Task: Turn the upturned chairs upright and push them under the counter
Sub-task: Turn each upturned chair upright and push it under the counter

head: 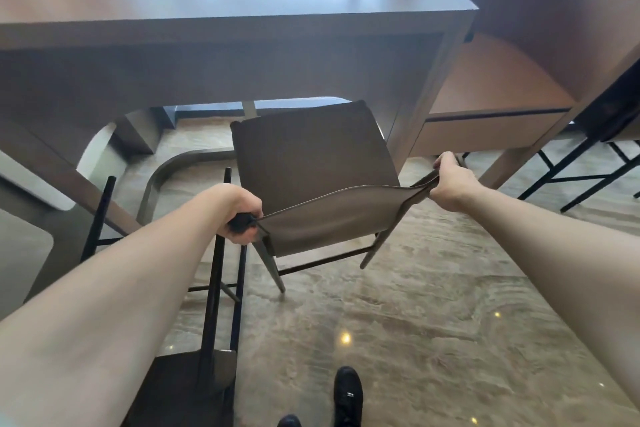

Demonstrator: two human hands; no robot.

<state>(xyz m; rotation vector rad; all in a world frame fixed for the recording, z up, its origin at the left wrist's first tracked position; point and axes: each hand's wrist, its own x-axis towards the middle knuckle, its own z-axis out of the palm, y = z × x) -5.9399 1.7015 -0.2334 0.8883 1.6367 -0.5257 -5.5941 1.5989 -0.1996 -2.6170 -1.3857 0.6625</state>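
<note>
A glossy marbled floor [415, 305] runs beneath a brown bench [242, 28]; the upright chair [311, 163] stands at the bench's edge, seat partly under it; left hand [239, 215] and right hand [450, 184] have fingers clenched around its backrest corners; another chair [214, 305] lies upturned at left.

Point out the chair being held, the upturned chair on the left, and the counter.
held chair [311, 156]: head view, on the seat.
upturned chair [213, 288]: head view, on a black leg.
counter [242, 24]: head view, on the front edge.
</note>
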